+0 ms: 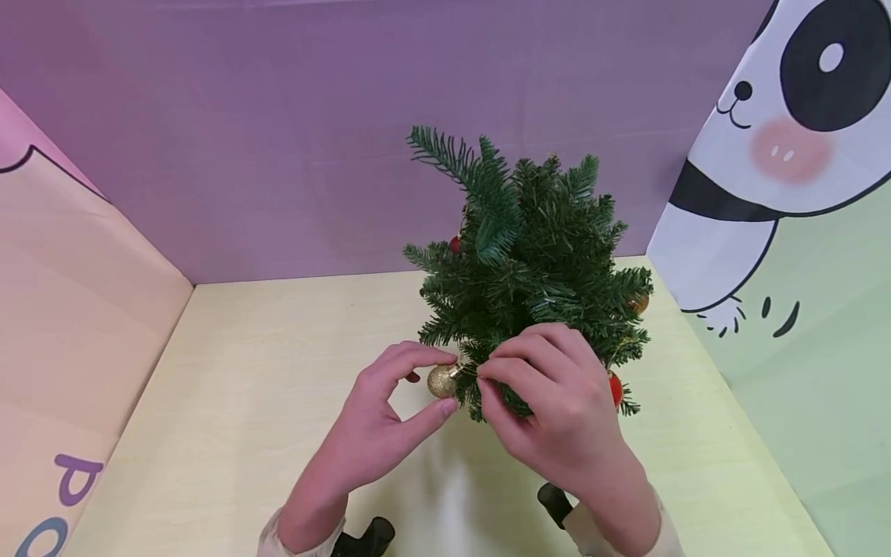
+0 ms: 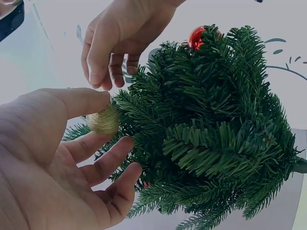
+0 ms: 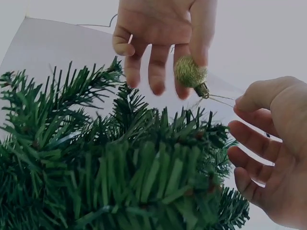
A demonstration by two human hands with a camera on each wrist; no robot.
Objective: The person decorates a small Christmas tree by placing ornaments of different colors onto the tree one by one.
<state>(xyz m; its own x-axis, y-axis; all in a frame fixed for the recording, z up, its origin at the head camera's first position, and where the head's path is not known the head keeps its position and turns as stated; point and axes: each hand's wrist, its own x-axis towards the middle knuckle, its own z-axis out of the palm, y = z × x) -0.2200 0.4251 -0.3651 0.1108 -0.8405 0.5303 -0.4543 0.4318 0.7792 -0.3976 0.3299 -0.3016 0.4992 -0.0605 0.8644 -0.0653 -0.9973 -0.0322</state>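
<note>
A glittery gold Christmas ball [image 1: 442, 381] sits between the thumb and forefinger of my left hand [image 1: 369, 422], which pinches it at the tree's front left. The other fingers of that hand are spread in the left wrist view. From the ball's cap runs a thin gold string loop [image 3: 221, 99]. My right hand [image 1: 557, 394] pinches the loop's far end between thumb and forefinger, drawing it out from the ball. Just behind both hands stands a small green artificial Christmas tree [image 1: 529, 255]; its front branches are partly hidden by the right hand.
On the tree hang a red ball [image 1: 616, 388] at the right front, an orange-gold ball [image 1: 640, 303] at the right and a dark red ball [image 1: 455, 245] at the left. A pale wooden table [image 1: 264, 371] lies beneath, with a purple wall panel [image 1: 278, 139] behind.
</note>
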